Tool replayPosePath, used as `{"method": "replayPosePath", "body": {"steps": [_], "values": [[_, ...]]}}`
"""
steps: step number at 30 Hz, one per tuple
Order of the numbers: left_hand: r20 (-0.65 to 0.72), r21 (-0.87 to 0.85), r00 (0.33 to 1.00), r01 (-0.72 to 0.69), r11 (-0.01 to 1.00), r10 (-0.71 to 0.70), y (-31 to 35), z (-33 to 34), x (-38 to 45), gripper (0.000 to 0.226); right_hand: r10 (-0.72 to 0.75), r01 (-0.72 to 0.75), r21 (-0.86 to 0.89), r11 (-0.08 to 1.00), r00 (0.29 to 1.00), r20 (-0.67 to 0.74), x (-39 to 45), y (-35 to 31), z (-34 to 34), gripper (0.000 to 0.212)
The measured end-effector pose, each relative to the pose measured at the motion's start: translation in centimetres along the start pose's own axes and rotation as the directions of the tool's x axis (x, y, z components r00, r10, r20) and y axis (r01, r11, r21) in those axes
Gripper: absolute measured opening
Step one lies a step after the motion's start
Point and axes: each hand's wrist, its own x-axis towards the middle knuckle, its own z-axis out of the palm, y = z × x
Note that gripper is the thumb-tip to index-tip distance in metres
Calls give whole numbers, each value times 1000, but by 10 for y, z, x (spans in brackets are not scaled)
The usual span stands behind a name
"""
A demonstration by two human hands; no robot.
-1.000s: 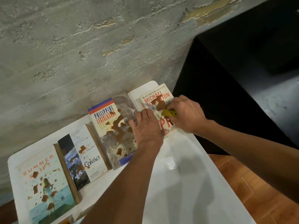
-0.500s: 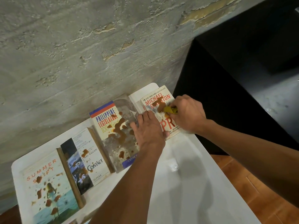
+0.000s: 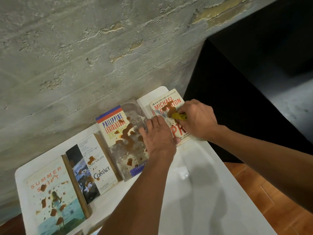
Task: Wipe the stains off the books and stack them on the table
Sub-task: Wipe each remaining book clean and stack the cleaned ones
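Several brown-stained books lie in a row on the white table (image 3: 194,192) against the wall. At the far right corner lies the Michael Crichton paperback (image 3: 166,106). My right hand (image 3: 197,120) grips a yellow cloth (image 3: 179,116) and presses it on that cover's stain. My left hand (image 3: 158,135) lies flat with straight fingers on the book's left edge, holding it down. To the left lie the Philippine Legislature book (image 3: 123,141), the Contact book (image 3: 94,168) and the Summer Swift book (image 3: 54,199).
A rough concrete wall (image 3: 101,56) runs along the table's far side. A black cabinet (image 3: 245,82) stands right of the table, with wooden floor (image 3: 271,200) below it. The table's right edge runs close to the Crichton book.
My right hand has shifted the cloth slightly up the Crichton cover over the stain. My left hand stays pressed on the book's edge. The camera view moved a little.
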Motion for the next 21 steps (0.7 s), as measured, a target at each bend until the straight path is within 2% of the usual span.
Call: {"method": "replayPosePath", "body": {"steps": [2,5,6,10,15,19,21], "values": [[2,-7,1000,-2,1000,2,-1,1,-1,92,-41,42,-18,999,998,41,-2,1,0,35],[8,-27,1000,-4,1000,4,0,-1,1,92,79,-79,4,997,995,-66,9,3,-4,34],[6,-26,1000,-4,1000,4,0,-2,1,92,77,-77,4,997,995,-66,9,0,-3,35],[-1,-10,1000,0,1000,0,-3,-2,2,92,-101,100,17,995,992,75,-4,-7,1,35],[10,-23,1000,1,1000,-1,-1,-3,1,92,58,-56,32,998,996,-61,12,-3,1,34],[6,-8,1000,-6,1000,6,-1,-3,1,94,-50,50,14,999,999,21,2,-2,5,36],[10,-17,1000,-8,1000,8,0,-4,3,94,-11,11,2,1000,1000,-3,8,3,0,35]]}}
